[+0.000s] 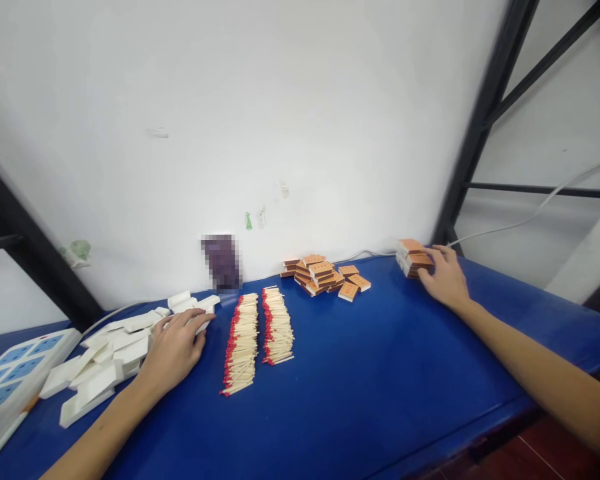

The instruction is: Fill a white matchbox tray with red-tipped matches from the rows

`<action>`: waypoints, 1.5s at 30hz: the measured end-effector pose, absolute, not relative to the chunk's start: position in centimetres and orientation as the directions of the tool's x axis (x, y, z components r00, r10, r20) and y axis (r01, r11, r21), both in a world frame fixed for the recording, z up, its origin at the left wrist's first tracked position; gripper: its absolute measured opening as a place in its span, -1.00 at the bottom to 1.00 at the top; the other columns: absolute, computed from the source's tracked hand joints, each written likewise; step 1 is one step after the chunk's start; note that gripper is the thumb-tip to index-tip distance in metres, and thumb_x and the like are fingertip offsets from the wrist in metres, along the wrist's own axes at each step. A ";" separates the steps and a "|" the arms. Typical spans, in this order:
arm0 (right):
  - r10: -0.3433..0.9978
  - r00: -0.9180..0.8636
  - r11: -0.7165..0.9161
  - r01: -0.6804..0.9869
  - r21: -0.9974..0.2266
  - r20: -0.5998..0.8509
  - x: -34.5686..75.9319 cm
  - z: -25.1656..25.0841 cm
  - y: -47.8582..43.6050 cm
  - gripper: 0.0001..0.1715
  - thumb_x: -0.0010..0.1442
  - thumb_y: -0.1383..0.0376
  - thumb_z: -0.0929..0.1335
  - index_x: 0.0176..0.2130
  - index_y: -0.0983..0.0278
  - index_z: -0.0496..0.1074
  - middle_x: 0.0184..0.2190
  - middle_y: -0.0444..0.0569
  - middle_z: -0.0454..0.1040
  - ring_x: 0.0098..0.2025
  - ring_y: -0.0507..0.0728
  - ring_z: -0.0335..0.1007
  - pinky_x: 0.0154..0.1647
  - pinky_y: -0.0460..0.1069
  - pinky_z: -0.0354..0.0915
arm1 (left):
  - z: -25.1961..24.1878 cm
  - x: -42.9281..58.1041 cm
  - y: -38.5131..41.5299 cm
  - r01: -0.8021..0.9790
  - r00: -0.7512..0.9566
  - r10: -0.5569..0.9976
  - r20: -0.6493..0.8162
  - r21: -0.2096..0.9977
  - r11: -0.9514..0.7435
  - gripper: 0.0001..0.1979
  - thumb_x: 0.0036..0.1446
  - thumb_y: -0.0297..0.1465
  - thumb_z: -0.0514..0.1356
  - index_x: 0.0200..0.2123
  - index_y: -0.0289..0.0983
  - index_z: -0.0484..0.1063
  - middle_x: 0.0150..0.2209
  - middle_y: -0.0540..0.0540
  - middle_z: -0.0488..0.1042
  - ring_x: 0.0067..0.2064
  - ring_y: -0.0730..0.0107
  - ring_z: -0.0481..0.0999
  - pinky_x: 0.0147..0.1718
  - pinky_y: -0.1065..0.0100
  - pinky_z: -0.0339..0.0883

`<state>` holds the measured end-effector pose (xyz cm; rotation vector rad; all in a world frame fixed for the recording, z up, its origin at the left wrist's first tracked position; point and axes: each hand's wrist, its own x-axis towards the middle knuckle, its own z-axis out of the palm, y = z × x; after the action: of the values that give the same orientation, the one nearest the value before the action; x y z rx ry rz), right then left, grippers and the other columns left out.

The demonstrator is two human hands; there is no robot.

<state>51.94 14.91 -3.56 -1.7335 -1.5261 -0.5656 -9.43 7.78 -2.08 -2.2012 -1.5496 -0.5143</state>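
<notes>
My left hand [177,343] lies over the right end of a loose pile of white matchbox trays [97,380]. Its fingers are apart and stretched forward, with the fingertips touching a tray near the wall. Far to the right, my right hand [445,275] has its thumb and fingers around the near end of an orange matchbox [419,261] in a small stack by the wall. Two rows of red-tipped matches, a longer left row [243,343] and a shorter right row [279,327], lie between my hands. Behind them sits a heap of orange matchbox sleeves [320,273].
A white power strip [70,340] with blue sockets lies at the left edge. A blurred purple item [223,261] leans on the wall. Black metal posts [473,147] flank the blue table [355,373]. A white cable [545,200] runs along the back right.
</notes>
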 end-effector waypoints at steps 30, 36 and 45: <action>0.457 -0.739 0.857 0.514 -0.024 0.496 27.7 3.7 2.3 -0.68 0.31 0.33 0.25 0.05 0.23 0.37 -0.09 0.08 0.50 -0.11 0.19 0.39 -0.10 0.11 0.22 | 1.2 -4.5 3.1 0.765 0.406 0.608 0.682 0.110 -0.635 -0.76 0.33 -0.43 0.01 -0.03 -0.27 0.41 0.21 -0.28 0.13 0.12 0.10 0.29 0.07 0.10 0.31; 0.304 -0.752 0.913 0.405 0.046 0.585 23.7 1.8 3.0 -0.77 0.25 0.39 0.22 -0.18 0.24 0.43 -0.49 -0.05 0.45 -0.46 0.10 0.28 -0.40 0.03 0.06 | 0.9 -1.2 -0.3 0.438 0.663 0.456 0.593 0.187 -0.879 -0.76 0.39 -0.31 -0.06 -0.28 -0.28 0.28 -0.12 -0.21 0.34 -0.19 0.32 0.42 -0.22 0.34 0.40; 0.475 -0.747 0.870 0.477 -0.122 0.466 24.3 -1.8 4.1 -0.76 0.29 0.35 0.24 -0.12 0.25 0.45 -0.41 -0.06 0.54 -0.44 0.07 0.39 -0.37 -0.02 0.12 | -0.7 3.4 -3.2 0.362 0.815 0.230 0.531 -0.156 -0.919 -0.69 0.22 -0.22 0.27 -0.45 -0.25 0.27 -0.52 0.03 0.27 -0.50 0.41 0.26 -0.55 0.34 0.16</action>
<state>24.33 4.11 -1.78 -0.6939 -2.5463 -0.0071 3.37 -3.25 -0.72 -2.7503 -0.4565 -0.7583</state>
